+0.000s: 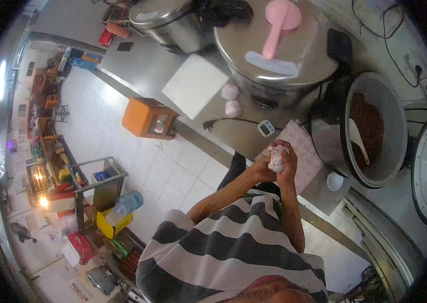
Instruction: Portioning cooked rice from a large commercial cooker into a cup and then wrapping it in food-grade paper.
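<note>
My left hand [263,169] and my right hand [288,163] are both closed around a ball-shaped bundle [277,161] wrapped in white paper with red print. They hold it above the near edge of a metal counter, over a stack of printed wrapping paper [306,155]. What the bundle contains is hidden. Two similar paper-wrapped bundles [230,92] sit farther off, beside a white square board or sheet stack [195,86]. To the right of my hands stands an open cooker pot [329,138] with a brown grainy food [367,125] and a white paddle [358,138] inside.
A large lidded cooker [278,72] carries a pink scoop [283,19]; another lidded cooker [168,26] stands behind. Near my hands are a digital timer [265,128], a black cable [232,119] and a small white cup [334,181]. An orange stool [147,117] stands on the tiled floor.
</note>
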Demonstrator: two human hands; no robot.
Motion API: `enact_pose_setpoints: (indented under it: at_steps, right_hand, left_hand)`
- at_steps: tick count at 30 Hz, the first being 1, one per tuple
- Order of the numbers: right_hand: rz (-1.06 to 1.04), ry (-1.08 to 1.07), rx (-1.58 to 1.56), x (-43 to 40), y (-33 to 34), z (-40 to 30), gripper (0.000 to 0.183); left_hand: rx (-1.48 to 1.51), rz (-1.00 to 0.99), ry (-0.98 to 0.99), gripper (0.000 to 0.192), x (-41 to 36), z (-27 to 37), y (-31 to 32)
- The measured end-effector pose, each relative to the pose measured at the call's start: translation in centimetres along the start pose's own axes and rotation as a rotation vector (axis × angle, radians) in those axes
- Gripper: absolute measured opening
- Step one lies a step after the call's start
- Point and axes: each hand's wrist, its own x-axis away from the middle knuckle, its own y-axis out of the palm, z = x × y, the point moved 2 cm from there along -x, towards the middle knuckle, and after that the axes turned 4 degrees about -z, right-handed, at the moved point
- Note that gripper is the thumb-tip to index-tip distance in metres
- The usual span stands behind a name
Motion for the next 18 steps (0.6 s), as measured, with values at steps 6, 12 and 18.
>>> enact_pose_setpoints:
  at_steps: [6,12,18]
  right_hand:
    - [-0.139,0.139,0.575,-7.4,5.0,7.0,0.036]
    - [-0.315,-0.117,1.276,-18.5,16.8,16.5,0.059]
    - [-0.366,-0.389,1.601,-21.5,16.5,21.6,0.042]
  left_hand:
    - [0.132,0.296,-0.231,0.043,6.1,8.1,2.7]
    - [-0.990,0.612,0.428,0.019,15.8,16.7,-19.3]
    - [-0.305,1.044,0.508,0.023,15.1,21.4,-3.3]
